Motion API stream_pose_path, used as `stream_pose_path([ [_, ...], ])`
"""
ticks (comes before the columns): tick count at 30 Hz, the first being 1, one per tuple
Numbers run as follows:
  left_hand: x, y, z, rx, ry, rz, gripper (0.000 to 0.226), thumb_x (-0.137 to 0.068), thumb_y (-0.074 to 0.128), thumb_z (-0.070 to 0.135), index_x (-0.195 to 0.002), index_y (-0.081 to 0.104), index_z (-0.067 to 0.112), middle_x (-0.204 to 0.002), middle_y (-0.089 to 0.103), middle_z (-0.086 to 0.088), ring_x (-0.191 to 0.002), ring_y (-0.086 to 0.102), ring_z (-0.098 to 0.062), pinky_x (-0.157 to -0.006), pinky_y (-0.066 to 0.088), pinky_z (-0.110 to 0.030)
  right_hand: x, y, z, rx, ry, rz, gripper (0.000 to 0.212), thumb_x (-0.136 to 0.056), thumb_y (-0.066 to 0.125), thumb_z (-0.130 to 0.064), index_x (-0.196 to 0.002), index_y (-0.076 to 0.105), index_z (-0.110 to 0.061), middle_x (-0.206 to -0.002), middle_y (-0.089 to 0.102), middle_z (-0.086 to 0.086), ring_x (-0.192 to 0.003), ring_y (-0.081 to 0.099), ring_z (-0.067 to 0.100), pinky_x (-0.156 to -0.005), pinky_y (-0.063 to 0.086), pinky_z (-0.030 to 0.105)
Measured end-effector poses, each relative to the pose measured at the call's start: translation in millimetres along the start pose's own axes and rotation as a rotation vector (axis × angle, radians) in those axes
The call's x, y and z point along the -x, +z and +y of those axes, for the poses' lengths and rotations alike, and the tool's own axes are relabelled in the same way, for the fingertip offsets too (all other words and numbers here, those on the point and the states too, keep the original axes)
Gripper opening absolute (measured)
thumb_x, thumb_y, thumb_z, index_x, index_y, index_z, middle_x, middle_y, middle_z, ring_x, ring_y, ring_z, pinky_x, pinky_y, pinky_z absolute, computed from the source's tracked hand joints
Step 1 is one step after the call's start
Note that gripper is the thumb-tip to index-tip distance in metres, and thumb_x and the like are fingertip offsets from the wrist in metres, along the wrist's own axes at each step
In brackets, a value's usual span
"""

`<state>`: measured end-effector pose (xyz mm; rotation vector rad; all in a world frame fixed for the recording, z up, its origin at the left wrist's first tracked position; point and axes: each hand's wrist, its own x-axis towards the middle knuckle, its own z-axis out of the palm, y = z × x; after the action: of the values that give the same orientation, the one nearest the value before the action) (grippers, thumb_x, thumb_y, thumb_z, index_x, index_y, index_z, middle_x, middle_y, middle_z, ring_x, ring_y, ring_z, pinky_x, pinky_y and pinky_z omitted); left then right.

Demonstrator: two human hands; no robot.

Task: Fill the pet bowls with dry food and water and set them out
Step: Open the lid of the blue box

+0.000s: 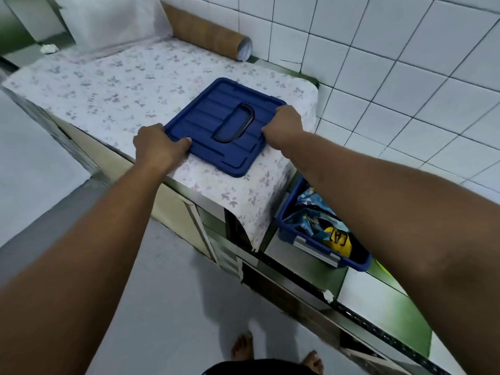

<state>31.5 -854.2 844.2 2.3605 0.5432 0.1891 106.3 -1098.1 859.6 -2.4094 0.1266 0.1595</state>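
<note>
Two hands [157, 147] [285, 125] hold ribbed plastic lid [211, 117].

Matt blue plastic lid [219, 125], floral cloth cover [108, 87], glossy wall tiles [405, 63].

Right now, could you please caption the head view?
Left hand and right hand hold the blue lid on the floral counter beside the open bin.
</note>
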Motion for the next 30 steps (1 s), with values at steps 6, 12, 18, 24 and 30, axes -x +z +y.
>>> stream_pose_path([
  [6,4,10,9,-0.233,0.001,-0.004,0.06,-0.09,0.064,0.055,-0.121,0.06,0.004,-0.136,0.045,-0.022,-0.132,0.039,-0.039,-0.108,0.042,-0.046,7,-8,21,-0.005,-0.173,0.022,0.031,-0.097,0.062,-0.029,-0.118,0.057,-0.008,-0.11,0.059,0.004,-0.105,0.054,0.021,-0.087,0.042,0.028],
  [12,48,40,47,0.007,0.42,0.143,0.053,-0.092,0.066,0.038,-0.137,0.057,0.012,-0.138,0.048,-0.015,-0.131,0.043,-0.031,-0.105,0.033,-0.03,35,-43,85,0.074,-0.186,0.102,0.046,-0.094,0.064,-0.034,-0.133,0.06,-0.009,-0.127,0.064,0.009,-0.118,0.058,0.023,-0.103,0.043,0.029],
  [18,106,107,96,0.033,0.708,-0.146,0.03,-0.09,0.072,0.021,-0.117,0.069,0.008,-0.114,0.062,-0.012,-0.11,0.057,-0.027,-0.091,0.038,-0.026,80,-70,166,0.091,-0.083,0.044,0.022,-0.089,0.071,-0.021,-0.107,0.069,-0.008,-0.104,0.072,0.009,-0.098,0.067,0.023,-0.087,0.049,0.024],
  [24,132,175,110,-0.284,0.778,-0.487,0.034,-0.088,0.076,0.019,-0.121,0.07,0.013,-0.116,0.066,-0.009,-0.106,0.062,-0.025,-0.087,0.046,-0.03,122,-64,215,0.289,-0.121,-0.199,0.032,-0.083,0.078,-0.033,-0.106,0.067,-0.013,-0.098,0.068,0.007,-0.091,0.066,0.024,-0.083,0.054,0.032],
  [30,123,195,118,-0.682,0.87,-0.587,0.036,-0.091,0.069,0.017,-0.127,0.07,0.017,-0.127,0.066,-0.012,-0.116,0.061,-0.031,-0.097,0.052,-0.044,130,-58,228,0.372,-0.229,-0.187,0.033,-0.087,0.072,-0.028,-0.115,0.066,-0.011,-0.117,0.059,0.012,-0.106,0.059,0.026,-0.093,0.047,0.033],
])
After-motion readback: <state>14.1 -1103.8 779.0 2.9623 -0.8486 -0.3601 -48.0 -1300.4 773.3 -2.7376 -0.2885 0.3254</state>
